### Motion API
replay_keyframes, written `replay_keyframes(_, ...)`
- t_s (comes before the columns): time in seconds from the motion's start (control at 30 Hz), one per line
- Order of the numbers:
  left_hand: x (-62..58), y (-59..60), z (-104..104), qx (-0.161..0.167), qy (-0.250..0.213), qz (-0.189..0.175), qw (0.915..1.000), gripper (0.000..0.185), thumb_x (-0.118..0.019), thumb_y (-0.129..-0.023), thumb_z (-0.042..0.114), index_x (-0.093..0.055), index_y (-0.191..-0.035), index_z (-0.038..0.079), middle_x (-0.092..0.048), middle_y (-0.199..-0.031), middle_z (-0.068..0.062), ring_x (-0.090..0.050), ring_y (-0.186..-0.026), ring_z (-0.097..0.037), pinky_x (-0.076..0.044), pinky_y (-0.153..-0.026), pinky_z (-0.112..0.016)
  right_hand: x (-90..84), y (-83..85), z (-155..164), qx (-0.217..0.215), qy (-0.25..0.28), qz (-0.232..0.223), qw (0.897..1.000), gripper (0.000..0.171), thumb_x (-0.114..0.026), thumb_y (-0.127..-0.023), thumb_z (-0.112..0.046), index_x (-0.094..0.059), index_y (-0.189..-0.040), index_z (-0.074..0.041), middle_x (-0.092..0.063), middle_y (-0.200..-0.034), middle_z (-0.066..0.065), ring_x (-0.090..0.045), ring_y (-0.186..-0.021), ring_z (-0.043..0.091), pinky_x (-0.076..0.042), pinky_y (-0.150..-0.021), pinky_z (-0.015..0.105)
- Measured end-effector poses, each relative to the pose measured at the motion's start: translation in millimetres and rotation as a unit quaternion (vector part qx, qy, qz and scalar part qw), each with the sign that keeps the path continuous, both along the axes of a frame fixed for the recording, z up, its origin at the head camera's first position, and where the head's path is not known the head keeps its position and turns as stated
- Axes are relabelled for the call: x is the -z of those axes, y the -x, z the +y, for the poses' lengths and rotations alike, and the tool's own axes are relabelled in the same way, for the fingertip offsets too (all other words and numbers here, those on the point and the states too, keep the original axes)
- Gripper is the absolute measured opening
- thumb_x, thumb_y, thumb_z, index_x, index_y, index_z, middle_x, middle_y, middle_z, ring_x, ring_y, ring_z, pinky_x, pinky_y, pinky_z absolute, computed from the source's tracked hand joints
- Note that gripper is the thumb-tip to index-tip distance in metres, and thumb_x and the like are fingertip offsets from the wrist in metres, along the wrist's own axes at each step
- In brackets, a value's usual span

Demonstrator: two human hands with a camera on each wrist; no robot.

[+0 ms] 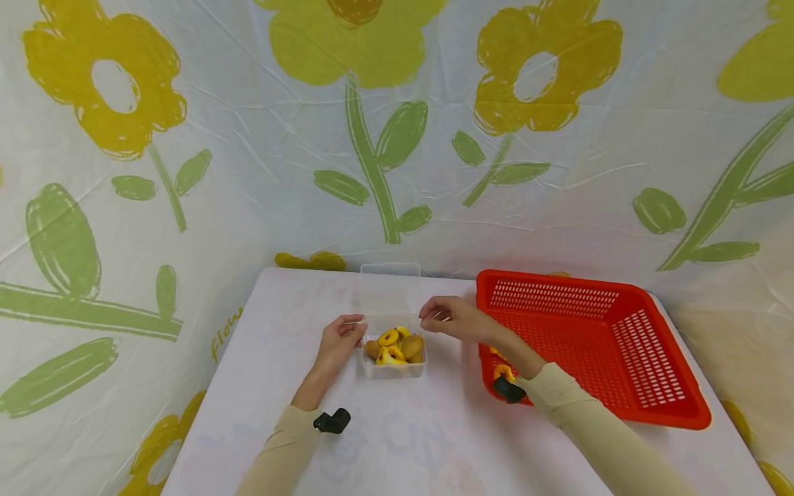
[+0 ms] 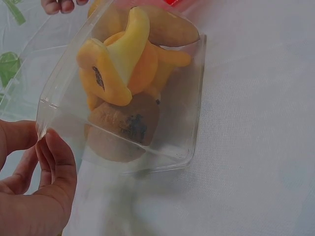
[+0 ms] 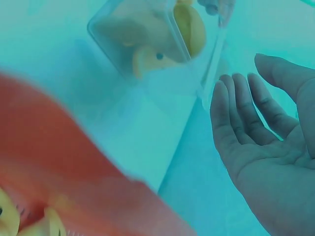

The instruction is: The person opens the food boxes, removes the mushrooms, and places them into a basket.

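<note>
A clear plastic box [image 1: 395, 372] stands on the table, its transparent lid [image 1: 391, 288] raised at the back. Inside lie yellow pieces [image 1: 389, 337] with dark-centred holes and brown, potato-like pieces [image 1: 411, 346]. At the box's left side, my left hand [image 1: 338, 341] pinches the rim between thumb and fingers, as the left wrist view shows closely [image 2: 49, 182]. Just beyond the right rear corner is my right hand [image 1: 460, 318]. In the right wrist view its fingers are relaxed and slightly bent, apart from the box, with nothing between thumb and fingertips [image 3: 229, 93].
A red perforated basket [image 1: 571, 344] stands on the right of the table, under the right forearm. Several yellow-orange pieces [image 1: 504, 373] lie at its near left corner. Behind the white table [image 1: 397, 441] hangs a flower-patterned cloth [image 1: 260, 138].
</note>
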State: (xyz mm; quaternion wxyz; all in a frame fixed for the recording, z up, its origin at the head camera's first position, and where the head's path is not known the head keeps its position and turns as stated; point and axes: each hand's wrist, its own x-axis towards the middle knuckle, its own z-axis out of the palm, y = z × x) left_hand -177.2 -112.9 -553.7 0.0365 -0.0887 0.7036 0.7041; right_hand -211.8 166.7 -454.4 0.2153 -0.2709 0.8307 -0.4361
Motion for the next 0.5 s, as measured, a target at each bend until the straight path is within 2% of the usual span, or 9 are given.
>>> replay_keyframes(0.3,2.3,0.9,1,-0.003,-0.004,0.004,1.0,0.033,-0.071,-0.098,0.012,-0.065,-0.127,-0.003,-0.067,-0.111,-0.031,-0.057,-0.073,-0.014,-0.053,-0.066,-0.018,15.2,2.0,-23,-0.034,-0.026,-0.005,0.999,0.025,-0.07,-0.098,-0.009,-0.063,-0.118,0.004,-0.067,-0.114,0.015,-0.062,-0.106,0.026,-0.056,-0.096,0.036)
replay_keyframes(0.5,1.9,2.1,0,-0.003,-0.005,0.005,1.0,0.034,-0.071,-0.098,0.012,-0.065,-0.127,-0.004,-0.067,-0.109,-0.03,-0.057,-0.074,-0.016,-0.053,-0.066,-0.018,15.5,-0.1,-33,-0.083,-0.083,0.005,0.993,0.03,-0.074,-0.094,-0.006,-0.066,-0.122,0.002,-0.067,-0.122,0.016,-0.06,-0.11,0.028,-0.054,-0.098,0.038)
